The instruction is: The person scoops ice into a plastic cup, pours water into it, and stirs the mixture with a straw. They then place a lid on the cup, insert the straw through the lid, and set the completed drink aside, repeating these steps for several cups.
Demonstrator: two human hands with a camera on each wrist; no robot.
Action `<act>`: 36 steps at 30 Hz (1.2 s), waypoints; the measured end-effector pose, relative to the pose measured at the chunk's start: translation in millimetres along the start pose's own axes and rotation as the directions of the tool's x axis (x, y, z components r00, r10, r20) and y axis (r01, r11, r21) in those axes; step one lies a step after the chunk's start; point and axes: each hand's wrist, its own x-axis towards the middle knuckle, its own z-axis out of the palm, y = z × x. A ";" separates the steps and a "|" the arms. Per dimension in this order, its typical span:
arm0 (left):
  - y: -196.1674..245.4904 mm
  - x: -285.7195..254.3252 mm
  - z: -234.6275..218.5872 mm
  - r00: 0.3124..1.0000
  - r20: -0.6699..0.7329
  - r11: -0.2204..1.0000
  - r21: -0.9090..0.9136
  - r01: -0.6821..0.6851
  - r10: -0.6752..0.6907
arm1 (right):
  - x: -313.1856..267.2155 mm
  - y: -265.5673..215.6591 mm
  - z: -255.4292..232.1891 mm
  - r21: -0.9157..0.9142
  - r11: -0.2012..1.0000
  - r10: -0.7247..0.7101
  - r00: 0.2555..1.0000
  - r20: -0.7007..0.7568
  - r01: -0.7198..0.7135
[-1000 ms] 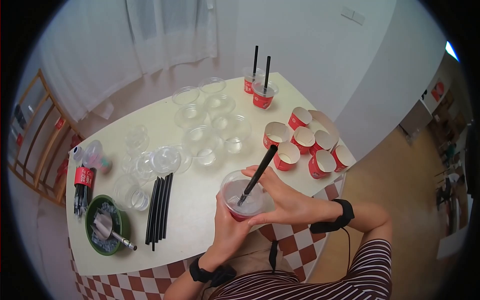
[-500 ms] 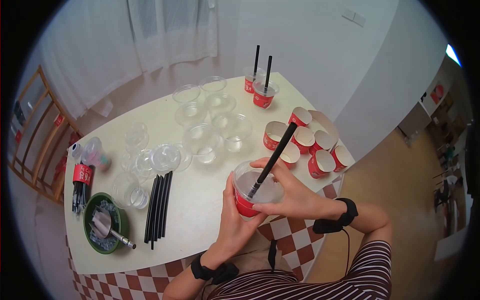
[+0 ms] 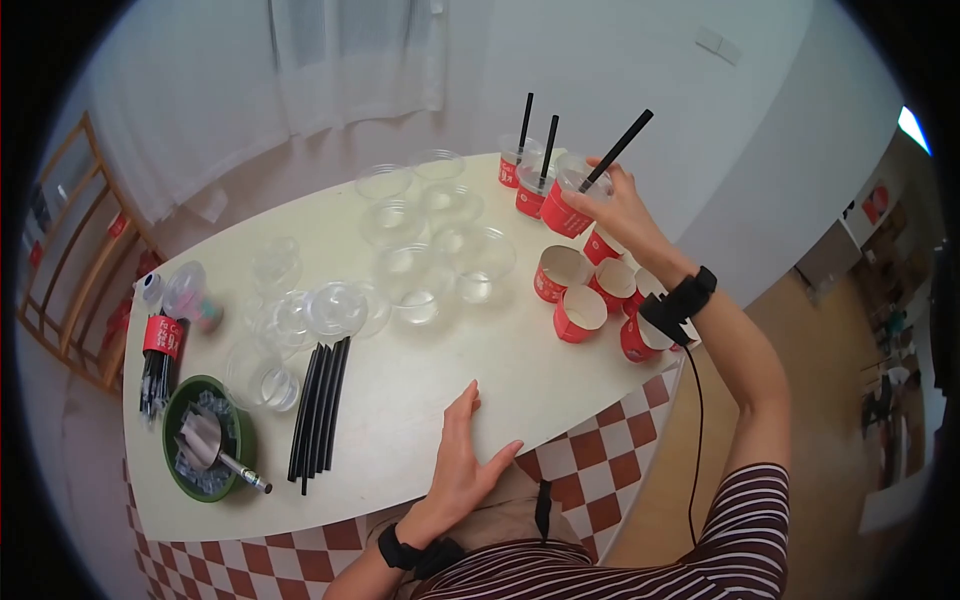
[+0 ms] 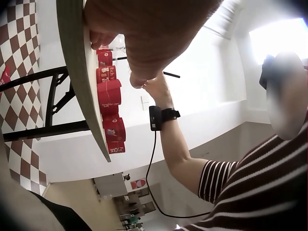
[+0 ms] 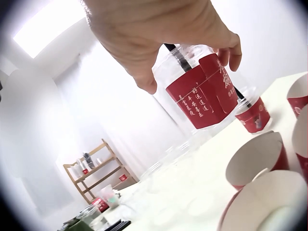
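My right hand [image 3: 622, 212] grips a clear plastic cup [image 5: 197, 94] near its rim, thumb on one side and fingers on the other. A red paper sleeve [image 3: 563, 216] wraps the cup, and a black straw [image 3: 620, 148] leans out of its top. In the right wrist view the cup hangs above the table, tilted. Just behind it stand two similar sleeved cups with straws, the nearer one [image 3: 531, 203] partly overlapped. My left hand [image 3: 462, 462] holds nothing, fingers extended and thumb spread, over the table's front edge.
Several empty red paper sleeves [image 3: 580, 313] stand at the table's right. Clear plastic cups [image 3: 412, 280] fill the middle, with clear lids [image 3: 337, 310] to their left. Black straws [image 3: 320, 415] lie in a row beside a green bowl [image 3: 245, 440] holding a metal scoop [image 3: 203, 440].
My right hand has carried the sleeved cup from in front of me to the back right, beside the other two. My left hand has let go of it and stayed near the front edge.
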 end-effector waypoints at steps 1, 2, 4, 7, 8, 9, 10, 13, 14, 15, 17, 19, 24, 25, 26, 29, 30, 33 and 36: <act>-0.5 -0.3 -0.9 1.000 0.006 1.000 0.013 -0.017 0.017 | 9.9 9.7 3.9 0.000 1.000 0.021 1.000 -0.005 -0.021; -0.8 -0.5 -1.4 0.999 0.013 0.999 0.025 -0.034 0.034 | 17.4 19.7 8.7 0.000 0.999 0.044 0.999 -0.011 -0.044; -0.8 -1.0 -2.0 0.998 0.024 0.997 0.047 -0.060 0.059 | 29.2 40.4 19.8 -0.072 0.996 0.049 0.998 -0.032 -0.051; 0.3 -1.1 -2.9 0.996 0.029 0.993 0.082 -0.090 0.087 | 36.2 57.5 33.4 -0.131 0.988 0.072 0.997 -0.031 -0.076; 0.7 -1.4 -3.0 0.995 0.032 0.990 0.098 -0.098 0.095 | 37.0 61.2 36.9 -0.142 0.986 0.084 0.996 -0.025 -0.087; 1.1 -1.4 -3.0 0.994 0.035 0.988 0.113 -0.106 0.103 | 38.2 64.8 39.5 -0.157 0.984 0.084 0.996 -0.019 -0.086; 0.9 -1.1 -3.1 0.994 0.033 0.988 0.110 -0.111 0.108 | 39.2 68.7 42.0 -0.173 0.981 0.085 0.996 -0.013 -0.086; 0.5 -1.2 -3.0 0.993 0.032 0.987 0.109 -0.119 0.116 | 42.7 83.4 49.5 -0.197 0.976 0.100 0.995 0.016 -0.095; 0.3 -1.6 -2.8 0.993 0.032 0.987 0.113 -0.118 0.115 | 42.9 85.2 50.9 -0.202 0.974 0.107 0.994 0.026 -0.100; 0.0 -2.0 -2.6 0.993 0.032 0.986 0.118 -0.117 0.114 | 42.6 87.1 51.8 -0.217 0.971 0.107 0.993 0.038 -0.097; -0.5 -2.5 -2.3 0.993 0.034 0.986 0.122 -0.113 0.109 | 41.7 90.6 53.6 -0.247 0.965 0.107 0.992 0.062 -0.089; -1.1 -2.7 -2.1 0.994 0.035 0.986 0.124 -0.109 0.106 | 42.9 93.4 52.7 -0.347 0.938 0.055 0.996 0.069 -0.028; -0.1 -2.2 -2.7 0.994 0.040 0.987 0.120 -0.104 0.100 | 41.5 88.1 45.2 -0.410 0.912 0.047 0.994 0.100 -0.002; 0.1 -2.2 -2.9 0.994 0.040 0.987 0.121 -0.104 0.099 | 44.6 93.7 44.0 -0.361 0.932 0.040 0.993 0.109 0.002; 0.1 -2.3 -3.0 0.994 0.040 0.987 0.121 -0.103 0.099 | 47.0 97.9 43.5 -0.311 0.950 0.033 0.992 0.118 0.006; 0.6 -2.7 -2.7 0.994 0.041 0.987 0.123 -0.101 0.097 | 50.4 105.4 44.3 -0.258 0.966 0.050 0.991 0.120 -0.018; 0.6 -2.7 -2.8 0.994 0.040 0.987 0.124 -0.101 0.097 | 50.2 104.3 43.5 -0.264 0.965 0.049 0.991 0.124 -0.015; 0.4 -3.1 -3.0 0.995 0.038 0.988 0.119 -0.097 0.093 | 49.9 103.5 42.5 -0.285 0.959 0.035 0.991 0.132 0.004; 0.1 -3.2 -2.8 0.995 0.035 0.988 0.122 -0.098 0.094 | 47.3 102.7 42.3 -0.334 0.942 0.017 0.992 0.128 0.027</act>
